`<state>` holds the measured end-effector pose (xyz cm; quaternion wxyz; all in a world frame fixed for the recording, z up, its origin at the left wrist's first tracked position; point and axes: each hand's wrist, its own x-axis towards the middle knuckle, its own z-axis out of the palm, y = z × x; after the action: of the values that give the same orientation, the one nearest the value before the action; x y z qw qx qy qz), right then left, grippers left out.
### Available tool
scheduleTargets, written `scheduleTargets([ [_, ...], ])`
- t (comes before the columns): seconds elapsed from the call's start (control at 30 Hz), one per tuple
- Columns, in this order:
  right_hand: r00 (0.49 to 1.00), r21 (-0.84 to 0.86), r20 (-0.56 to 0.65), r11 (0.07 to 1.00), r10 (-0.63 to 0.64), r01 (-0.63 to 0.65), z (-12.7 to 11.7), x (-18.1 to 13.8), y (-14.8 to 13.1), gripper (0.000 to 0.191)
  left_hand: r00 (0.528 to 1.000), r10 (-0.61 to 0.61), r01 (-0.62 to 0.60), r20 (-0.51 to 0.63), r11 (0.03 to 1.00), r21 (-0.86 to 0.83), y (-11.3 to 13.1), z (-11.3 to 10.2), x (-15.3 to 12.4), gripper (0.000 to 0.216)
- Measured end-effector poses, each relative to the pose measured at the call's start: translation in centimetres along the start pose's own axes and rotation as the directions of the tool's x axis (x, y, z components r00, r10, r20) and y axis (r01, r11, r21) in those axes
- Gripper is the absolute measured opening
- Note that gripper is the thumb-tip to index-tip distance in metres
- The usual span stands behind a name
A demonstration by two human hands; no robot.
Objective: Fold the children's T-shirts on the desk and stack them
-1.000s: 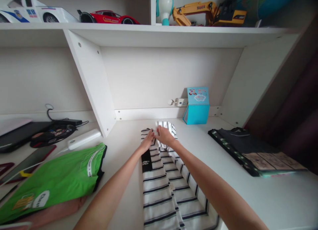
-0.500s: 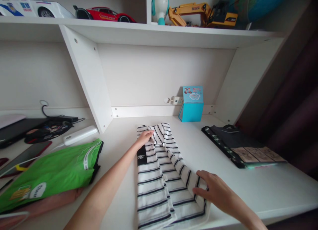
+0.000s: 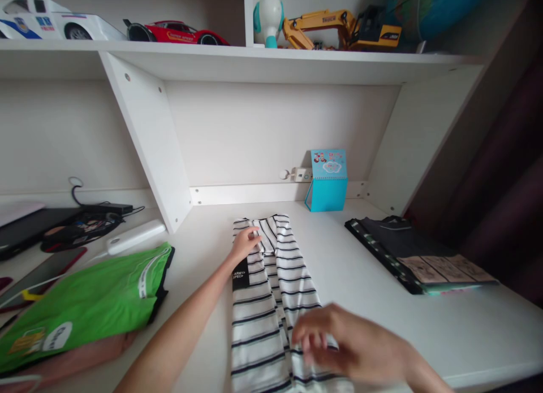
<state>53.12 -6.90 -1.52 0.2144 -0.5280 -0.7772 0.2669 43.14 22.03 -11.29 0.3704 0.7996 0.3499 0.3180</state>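
A white shirt with black stripes (image 3: 254,319) lies lengthwise on the white desk, both sides folded inward so that a narrow gap runs down its middle. A black patch with white lettering (image 3: 241,275) shows on its left part. My left hand (image 3: 245,245) is at the shirt's far end, thumb and fingers closed on the cloth by the collar. Over the near right part hovers my right hand (image 3: 352,342), somewhat blurred, its fingers loosely bent and apart from the thumb, with no cloth visible between them. It hides some of the right fold.
Left of the shirt lies a folded green garment (image 3: 97,302), near a white elongated device (image 3: 136,237). A dark folded garment pile (image 3: 394,240) rests at the right. Behind stands a blue desk calendar (image 3: 328,181). Toys, including a yellow excavator (image 3: 343,28), line the shelf above.
The shirt's right side, lifted and slanted before, now lies folded in toward the middle. My right hand has moved left over it and let go. My left hand stays at the collar.
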Motion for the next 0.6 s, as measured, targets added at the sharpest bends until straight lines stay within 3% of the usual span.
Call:
scheduleTargets([
  [0.07,0.98,0.093,-0.093,0.981,0.178,-0.169,-3.6,2.8,3.8,0.019,1.0,0.002,-0.003,0.01,0.999,0.034,0.1,0.0,-0.1,0.041],
  [0.13,0.87,0.111,-0.291,0.917,0.399,-0.383,-6.5,6.3,8.7,0.017,1.0,0.007,-0.007,0.011,0.998,0.061,0.0,0.1,-0.1,0.04],
  [0.27,0.75,0.191,-0.381,0.84,0.54,-0.508,-8.9,12.9,17.5,0.02,0.998,0.06,-0.06,-0.005,0.996,0.068,-0.5,0.3,0.0,0.041],
  [0.4,0.756,0.259,-0.316,0.819,0.573,-0.513,-9.0,16.5,21.6,0.033,0.996,0.093,-0.093,-0.001,0.995,0.042,-0.7,0.4,0.0,0.045],
  [0.6,0.814,0.272,-0.164,0.819,0.557,-0.506,-10.5,18.4,24.3,0.031,0.996,0.081,-0.08,-0.038,0.996,0.031,-0.5,0.5,0.0,0.043],
])
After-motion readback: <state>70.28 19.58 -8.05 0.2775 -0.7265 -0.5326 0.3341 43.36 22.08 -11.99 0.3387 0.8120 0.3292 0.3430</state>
